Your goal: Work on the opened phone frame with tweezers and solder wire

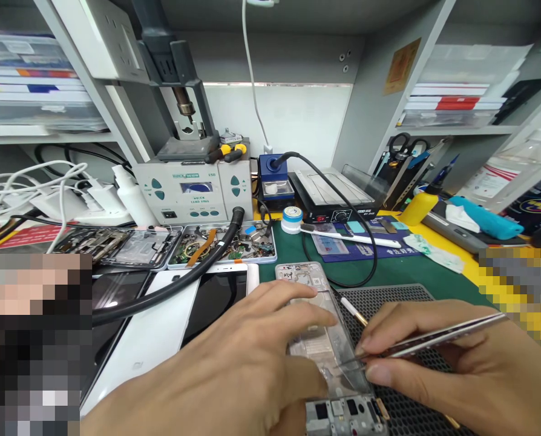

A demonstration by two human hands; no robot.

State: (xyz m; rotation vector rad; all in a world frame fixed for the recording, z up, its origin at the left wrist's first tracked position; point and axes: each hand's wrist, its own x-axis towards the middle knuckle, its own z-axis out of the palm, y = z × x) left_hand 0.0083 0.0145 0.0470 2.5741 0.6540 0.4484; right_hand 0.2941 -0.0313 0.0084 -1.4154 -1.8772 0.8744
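Note:
My left hand [256, 345] lies across a disassembled phone frame [300, 275], its fingers spread and bent over the frame. The index fingertip and thumb reach onto the frame's middle, which the hand partly covers. In my right hand [438, 357], closed between thumb and fingers, are metal tweezers [434, 342]. Their fine tips point left and meet the frame's lower middle, near a clear film; contact is hard to make out. Camera openings and small parts show at the frame's near end. A thin white-tipped, gold-coloured tool [354, 310] runs beneath my right hand.
A black perforated mat [402, 293] lies under the frame's right side. Leftward are phones [220, 303], a parts tray [265, 248] and a thick black hose [161, 297]. Behind stand a hot-air station [193, 206], a small white-and-blue jar [292, 219] and a heating plate [334, 188].

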